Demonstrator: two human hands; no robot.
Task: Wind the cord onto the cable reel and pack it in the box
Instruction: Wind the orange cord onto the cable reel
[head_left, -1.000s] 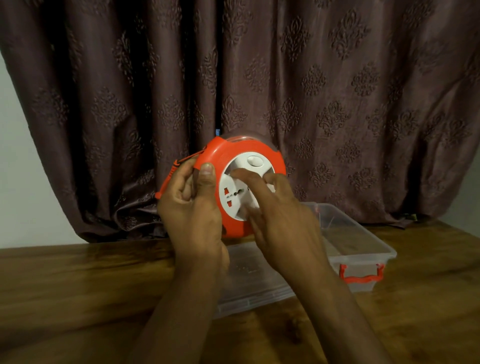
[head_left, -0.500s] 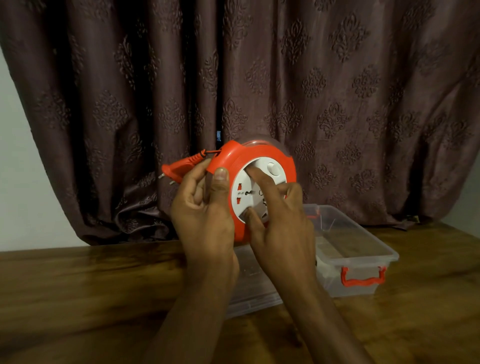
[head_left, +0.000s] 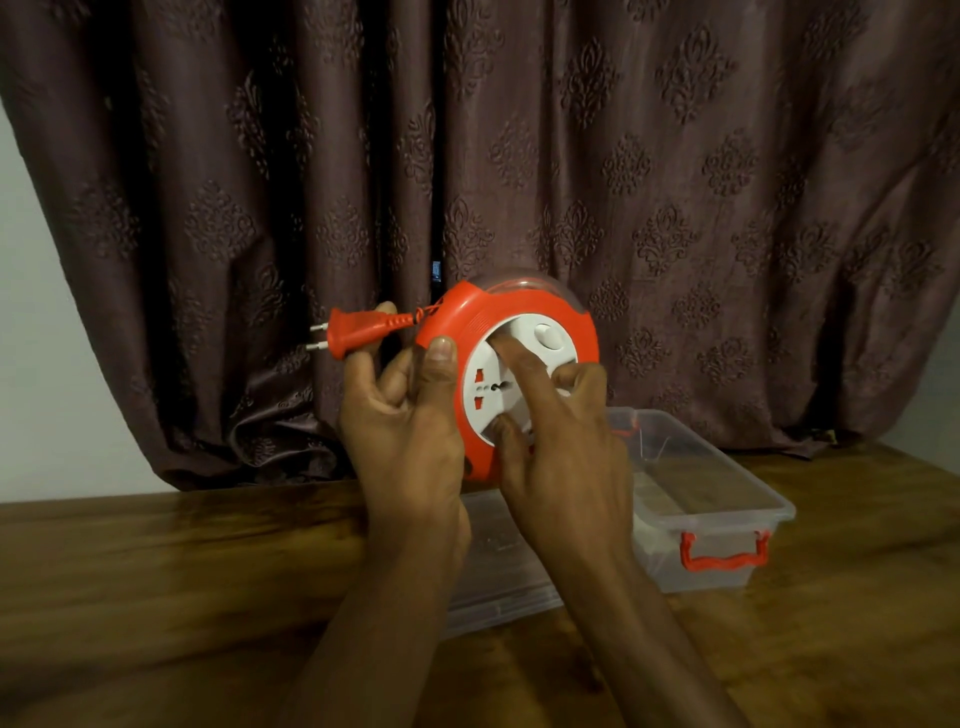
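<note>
Above the table, in front of a dark patterned curtain, the reel is held upright in both hands, clear of the wood. No brand or writing can be read on it; its white face shows only socket holes with red shutters and a round white button. The left hand grips the reel's orange rim, thumb pressed on the front edge and fingers curled behind, where they also touch the orange plug. The plug sticks out to the left with its two pins pointing away from the reel, and only a short piece of cord shows between plug and rim. The right hand lies on the white face, its index finger stretched up toward the button, the thumb set low on the face, and the other fingers bent at the right side; it presses rather than clasps. The clear box stands open on the table just behind and to the right of the hands, its red handle facing the front. A clear lid lies flat beside it, partly hidden under the forearms. The table is bare to the left and along the near edge, and its right part past the box is free too.
</note>
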